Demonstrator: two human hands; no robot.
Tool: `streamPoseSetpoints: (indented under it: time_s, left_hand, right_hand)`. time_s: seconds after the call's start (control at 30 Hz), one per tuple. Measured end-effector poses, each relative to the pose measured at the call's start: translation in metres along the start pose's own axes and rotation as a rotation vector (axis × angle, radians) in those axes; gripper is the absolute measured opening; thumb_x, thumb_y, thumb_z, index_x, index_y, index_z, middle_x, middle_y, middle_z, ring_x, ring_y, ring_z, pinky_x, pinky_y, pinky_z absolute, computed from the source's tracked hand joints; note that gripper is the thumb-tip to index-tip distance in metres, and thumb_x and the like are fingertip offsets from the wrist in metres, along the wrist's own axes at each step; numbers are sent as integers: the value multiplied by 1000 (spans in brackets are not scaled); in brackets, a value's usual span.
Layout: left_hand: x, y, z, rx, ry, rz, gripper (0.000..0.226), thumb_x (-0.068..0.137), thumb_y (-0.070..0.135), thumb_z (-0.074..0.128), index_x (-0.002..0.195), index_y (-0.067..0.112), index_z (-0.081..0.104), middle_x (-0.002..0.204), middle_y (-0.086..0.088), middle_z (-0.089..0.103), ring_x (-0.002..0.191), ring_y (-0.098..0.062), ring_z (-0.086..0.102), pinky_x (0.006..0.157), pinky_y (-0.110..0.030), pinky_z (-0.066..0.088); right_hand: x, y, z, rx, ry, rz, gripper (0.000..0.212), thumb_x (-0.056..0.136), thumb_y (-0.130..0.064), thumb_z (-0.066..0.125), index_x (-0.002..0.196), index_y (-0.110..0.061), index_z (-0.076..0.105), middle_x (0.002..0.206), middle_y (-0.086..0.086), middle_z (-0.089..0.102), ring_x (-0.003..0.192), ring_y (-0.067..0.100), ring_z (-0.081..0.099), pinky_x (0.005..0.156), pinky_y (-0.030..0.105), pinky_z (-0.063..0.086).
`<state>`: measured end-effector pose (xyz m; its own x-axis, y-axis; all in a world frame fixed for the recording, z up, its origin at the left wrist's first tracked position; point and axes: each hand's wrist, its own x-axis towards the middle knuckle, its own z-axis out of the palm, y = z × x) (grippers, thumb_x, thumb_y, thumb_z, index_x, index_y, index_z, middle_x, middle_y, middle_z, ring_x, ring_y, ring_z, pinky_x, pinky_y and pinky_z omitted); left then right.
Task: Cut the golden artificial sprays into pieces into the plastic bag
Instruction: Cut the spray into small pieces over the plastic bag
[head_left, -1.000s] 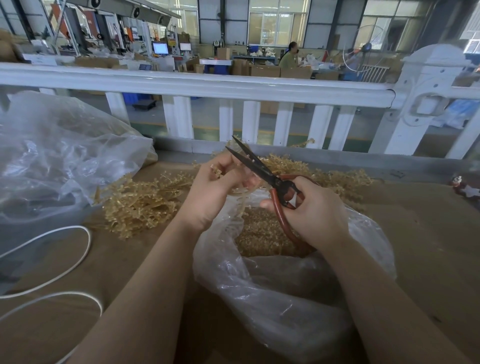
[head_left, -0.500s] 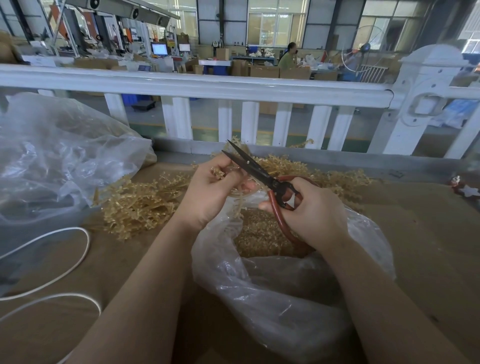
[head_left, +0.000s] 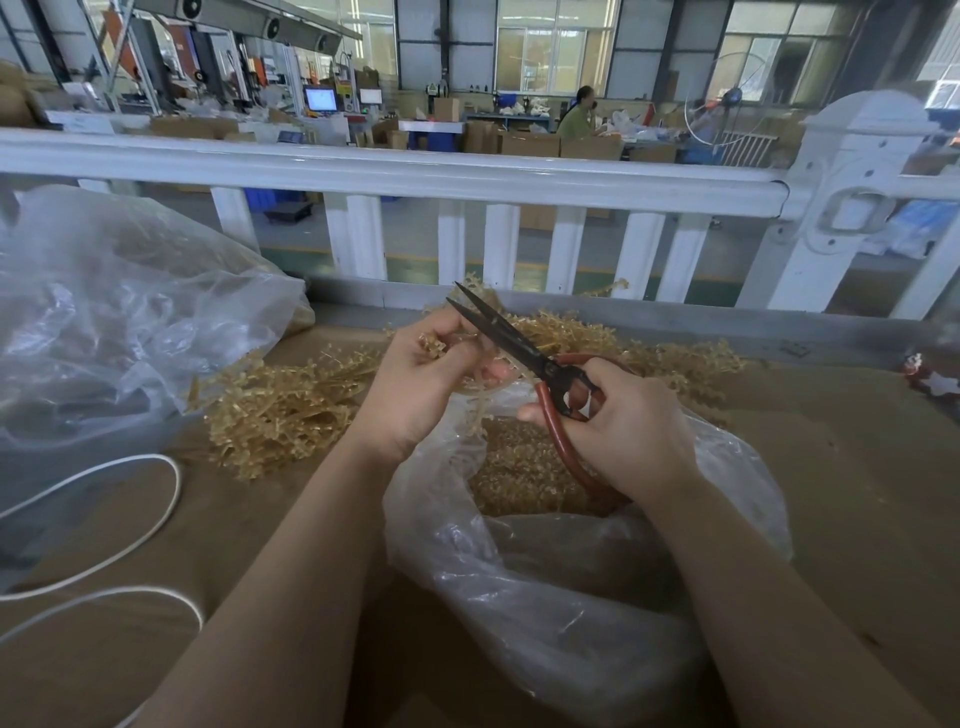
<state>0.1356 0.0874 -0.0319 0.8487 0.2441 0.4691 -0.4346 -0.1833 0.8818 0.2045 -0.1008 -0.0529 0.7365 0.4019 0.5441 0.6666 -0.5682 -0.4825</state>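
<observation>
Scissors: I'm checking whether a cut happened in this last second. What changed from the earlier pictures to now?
The scissors went from open blades to nearly closed, the right hand squeezing the red handles. The blades lie against the sprig pinched in the left hand; whether it was severed cannot be told. Both hands kept their grips and stayed over the plastic bag. The uncut sprays and white cord stayed put.

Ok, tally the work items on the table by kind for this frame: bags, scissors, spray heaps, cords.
Clear plastic bags: 2, open bag, big bag
Scissors: 1
Uncut spray heaps: 2, left, behind
White cord: 1
Total: 6
</observation>
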Motion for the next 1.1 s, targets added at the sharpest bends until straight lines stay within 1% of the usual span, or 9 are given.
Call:
streamPoseSetpoints:
  time_s: [0.1, 0.23, 0.33, 0.5, 0.67, 0.83, 0.93, 1.0, 1.1]
  left_hand:
    - [1, 0, -1, -49, 33, -38, 12, 95, -3, 54, 96, -6, 65, 85, -14, 70, 72, -15, 70, 68, -18, 52]
    - [2, 0, -2, -110, 61, -113, 9, 96, 0, 56, 96, -5, 64, 85, -18, 68, 72, -18, 70, 69, -21, 53]
    - [2, 1, 0, -91, 58, -144, 9, 95, 2, 58, 95, -1, 67, 83, -12, 70, 74, -18, 72, 70, -25, 56]
    - [1, 2, 2, 15, -6, -148, 11, 97, 8, 60, 93, 9, 70, 79, -9, 73, 74, -20, 69, 67, -25, 54]
    - [0, 5, 8, -17, -19, -180, 9, 95, 22, 64, 101, 18, 70, 81, -7, 76, 68, -17, 69, 58, -20, 50]
    - [0, 10, 12, -213, -66, -320, 44, 74, 33, 76, 114, 19, 66, 96, -9, 77, 77, -16, 73, 56, -19, 52]
    - [-1, 9, 9, -247, -167, -405, 23, 67, 27, 80, 89, 19, 76, 96, -12, 76, 81, -19, 73, 68, -27, 57]
    - [-1, 6, 8, -240, -222, -470, 25, 66, 20, 80, 90, 16, 73, 99, -12, 76, 84, -20, 74, 80, -32, 60]
    - [-2, 5, 9, -197, -267, -510, 18, 66, 14, 80, 84, 16, 77, 95, -11, 77, 81, -16, 74, 70, -24, 58]
  right_hand:
    - [-1, 1, 0, 46, -3, 28, 75, 56, -103, 41, 84, -36, 61, 66, -19, 60, 67, -2, 60, 52, 14, 40]
    - [4, 1, 1, 264, -4, 134, 71, 52, -99, 54, 80, -35, 67, 78, -26, 67, 70, -2, 64, 60, 23, 49]
    - [8, -1, -2, 424, -36, 186, 66, 51, -93, 64, 78, -34, 70, 71, -11, 70, 66, 7, 66, 64, 29, 52]
    - [10, -4, -6, 589, -98, 225, 53, 63, -70, 79, 79, -19, 76, 73, 2, 74, 71, 21, 72, 65, 23, 56]
    - [12, -5, -5, 579, -157, 285, 11, 79, -30, 84, 80, -23, 75, 74, -6, 75, 69, 16, 73, 63, 21, 58]
    - [14, -5, -6, 674, -74, 301, 13, 83, -20, 81, 75, -18, 72, 61, -11, 69, 54, -2, 62, 54, 7, 45]
    - [14, -5, -7, 713, 4, 324, 15, 85, -20, 79, 73, -16, 70, 56, -7, 65, 41, 0, 51, 46, 10, 41]
    - [13, -5, -8, 738, 36, 315, 17, 86, -19, 78, 72, -16, 69, 54, -5, 62, 37, 0, 45, 42, 12, 37]
    - [13, -5, -10, 760, 48, 300, 18, 87, -19, 76, 72, -15, 68, 55, -5, 60, 37, 0, 45, 42, 11, 35]
